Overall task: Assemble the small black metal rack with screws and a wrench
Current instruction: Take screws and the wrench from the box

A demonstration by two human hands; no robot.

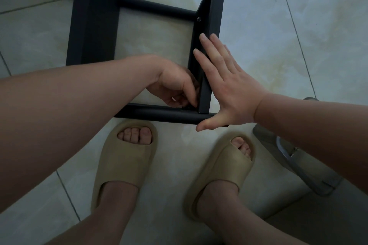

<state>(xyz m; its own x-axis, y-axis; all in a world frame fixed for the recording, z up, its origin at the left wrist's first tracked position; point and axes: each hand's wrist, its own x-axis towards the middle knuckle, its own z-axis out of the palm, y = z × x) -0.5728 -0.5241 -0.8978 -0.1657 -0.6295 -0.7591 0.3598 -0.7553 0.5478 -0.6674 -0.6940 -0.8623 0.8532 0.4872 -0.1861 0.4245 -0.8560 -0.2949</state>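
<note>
The black metal rack (pixel 93 26) lies on the tiled floor, made of round tubes and flat angled bars. A screw head (pixel 198 19) shows on the right angled bar (pixel 216 16). My right hand (pixel 225 83) lies flat with straight fingers against the outer side of that bar, thumb over the end of the near tube (pixel 159 114). My left hand (pixel 177 83) is inside the frame at the corner where bar meets tube, its fingers curled and pinching something small and dark that I cannot make out. No wrench shows.
My two feet in beige slippers (pixel 125 163) stand just in front of the near tube. A grey object with a metal bracket (pixel 294 157) lies on the floor at the right, partly under my right forearm. Pale floor tiles surround the rack.
</note>
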